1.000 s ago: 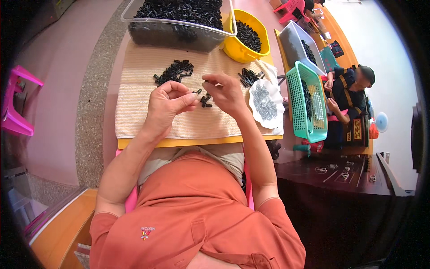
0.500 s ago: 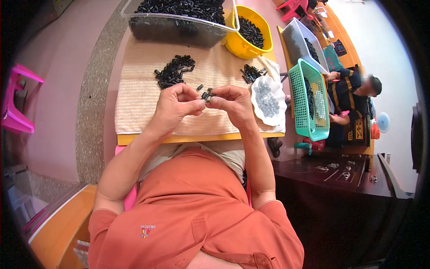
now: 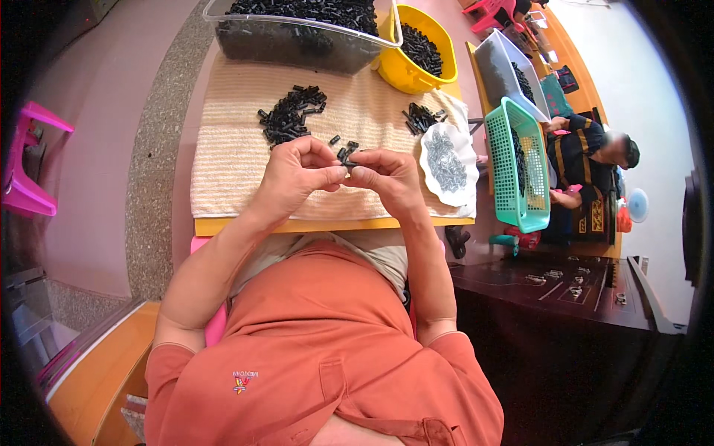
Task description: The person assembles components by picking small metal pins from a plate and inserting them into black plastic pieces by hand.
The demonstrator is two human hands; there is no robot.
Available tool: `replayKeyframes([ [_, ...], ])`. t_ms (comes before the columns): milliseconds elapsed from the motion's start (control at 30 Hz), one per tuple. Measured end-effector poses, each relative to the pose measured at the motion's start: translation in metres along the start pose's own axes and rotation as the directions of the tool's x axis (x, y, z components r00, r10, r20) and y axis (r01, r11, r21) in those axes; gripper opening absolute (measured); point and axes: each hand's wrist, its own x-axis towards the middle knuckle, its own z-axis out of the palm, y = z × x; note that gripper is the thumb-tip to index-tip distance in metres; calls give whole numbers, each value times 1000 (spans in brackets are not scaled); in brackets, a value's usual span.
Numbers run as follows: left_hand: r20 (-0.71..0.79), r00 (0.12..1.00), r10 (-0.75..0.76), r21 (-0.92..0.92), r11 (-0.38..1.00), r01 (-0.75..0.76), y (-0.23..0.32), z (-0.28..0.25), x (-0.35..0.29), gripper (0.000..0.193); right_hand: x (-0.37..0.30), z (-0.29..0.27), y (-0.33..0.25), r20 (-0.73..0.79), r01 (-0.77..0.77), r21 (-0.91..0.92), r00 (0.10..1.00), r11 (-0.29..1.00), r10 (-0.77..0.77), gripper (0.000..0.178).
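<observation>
My left hand (image 3: pixel 297 169) and my right hand (image 3: pixel 390 178) meet over a striped cream towel (image 3: pixel 230 167). Thumbs and forefingers of both pinch a small black tube-like piece (image 3: pixel 347 165), partly covered by the fingertips. Just beyond them lie a few loose black pieces (image 3: pixel 335 140). A larger heap of black pieces (image 3: pixel 286 123) spreads past my left hand, and a smaller heap (image 3: pixel 422 117) lies beyond my right. Beside my right hand sits a white wavy-rimmed dish (image 3: pixel 451 199) with many tiny clear or shiny pieces, too small to make out.
At the table's far side stand a clear plastic bin (image 3: pixel 297 56) and a yellow tub (image 3: pixel 401 79), both filled with black pieces. To the right are a green basket (image 3: pixel 520 215), a grey bin (image 3: pixel 494 70) and a seated person (image 3: pixel 584 152). A pink stool (image 3: pixel 30 163) stands left.
My fingertips have shifted slightly around the black piece, which both hands still pinch. The whole view has moved a little; the heaps look the same.
</observation>
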Motion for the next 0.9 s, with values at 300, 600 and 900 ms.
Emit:
replayKeyframes([
  [300, 28, 1000, -9, 23, 1000, 8, -2, 2, 0, 16, -2, -5, 0, 52, 22, -102, 998, 995, -17, 16],
  [600, 49, 996, -69, -9, 998, 69, -4, 2, 0, 23, -5, -10, -14, 139, 93, -369, 989, 925, -44, 13],
  [900, 153, 971, -181, 0, 983, 183, 1, 2, -3, 30, -10, -8, -30, 220, 75, -459, 975, 885, 31, 14],
])
